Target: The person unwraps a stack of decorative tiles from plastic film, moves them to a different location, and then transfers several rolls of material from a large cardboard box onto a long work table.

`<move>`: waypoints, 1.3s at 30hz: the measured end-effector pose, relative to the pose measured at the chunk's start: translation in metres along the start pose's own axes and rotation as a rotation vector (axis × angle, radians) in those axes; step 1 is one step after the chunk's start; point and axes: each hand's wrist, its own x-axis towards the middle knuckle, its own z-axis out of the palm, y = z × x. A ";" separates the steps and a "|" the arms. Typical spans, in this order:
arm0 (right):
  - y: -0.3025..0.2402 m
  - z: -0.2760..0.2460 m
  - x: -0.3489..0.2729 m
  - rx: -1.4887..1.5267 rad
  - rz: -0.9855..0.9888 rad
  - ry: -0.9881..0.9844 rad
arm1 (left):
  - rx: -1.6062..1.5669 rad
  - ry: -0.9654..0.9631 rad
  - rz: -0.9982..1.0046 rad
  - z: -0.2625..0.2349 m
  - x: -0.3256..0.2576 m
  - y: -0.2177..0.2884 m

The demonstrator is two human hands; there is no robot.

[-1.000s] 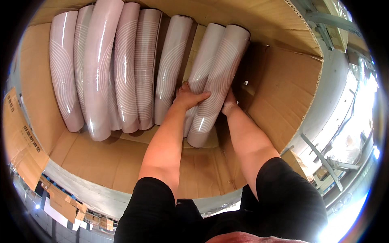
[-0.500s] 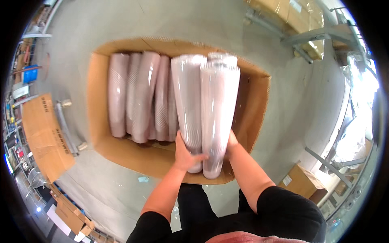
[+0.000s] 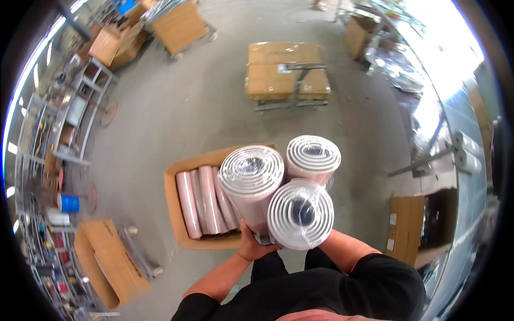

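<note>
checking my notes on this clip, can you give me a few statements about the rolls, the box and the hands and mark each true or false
1. The person holds three plastic-wrapped rolls upright against the chest. True.
2. The open cardboard box on the floor is empty. False: several pink rolls lie side by side in it.
3. The left hand grips the bundle from below. True.
4. The right hand is plainly seen on top of the rolls. False: it is hidden behind the bundle; only the right forearm shows.
5. A stack of flat cardboard boxes stands farther out on the floor. True.
6. The held rolls are bare metal pipes. False: they are pale pink and white, wrapped in clear film.
</note>
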 end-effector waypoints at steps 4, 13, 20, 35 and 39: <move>-0.020 -0.046 -0.061 0.219 -0.070 0.074 | -0.614 -0.056 -0.365 0.051 -0.007 0.029; -0.132 -0.254 -0.273 -0.197 -0.239 0.507 | -0.253 -0.491 -0.005 0.314 -0.001 0.180; -0.293 -0.367 -0.450 0.223 -0.281 0.898 | 0.032 -0.792 0.271 0.553 0.010 0.310; -0.436 -0.656 -0.487 0.364 -0.566 1.308 | 0.474 -1.245 0.387 0.895 0.169 0.463; -0.447 -0.723 -0.480 0.442 -0.624 1.320 | 0.593 -1.148 0.790 0.965 0.178 0.470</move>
